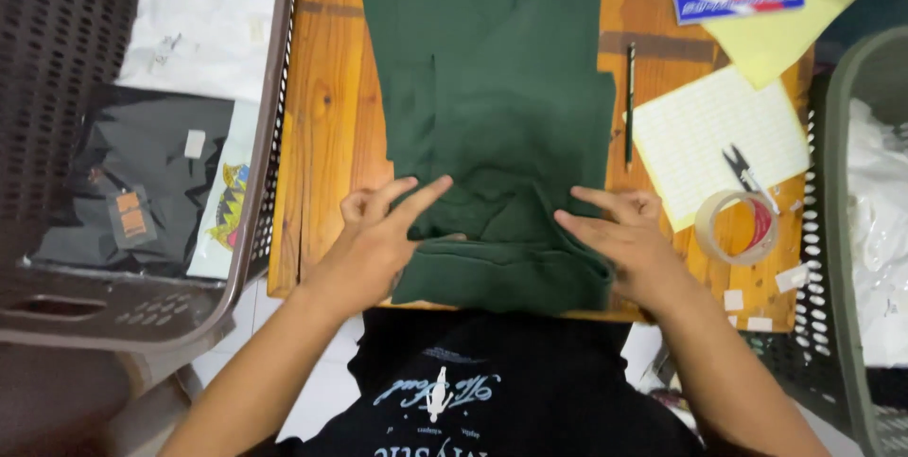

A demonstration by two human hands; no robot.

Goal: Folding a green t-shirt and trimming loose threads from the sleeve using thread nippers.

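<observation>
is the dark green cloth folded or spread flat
Partly folded: the dark green cloth garment has its near end doubled over, with layered edges between both hands.

Both forearms reach forward, left hand and right hand lying flat, fingers spread, palms down.

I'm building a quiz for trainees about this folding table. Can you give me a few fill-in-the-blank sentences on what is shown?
1. Both hands, left hand and right hand, rest on a folded garment whose colour is dark ____.
2. The garment lies on a ____ table.
3. The roll of clear tape lies to the person's ____.
4. The brown basket at the person's left holds bagged clothes, one white and one ____.

Missing words: green; wooden; right; black
</observation>
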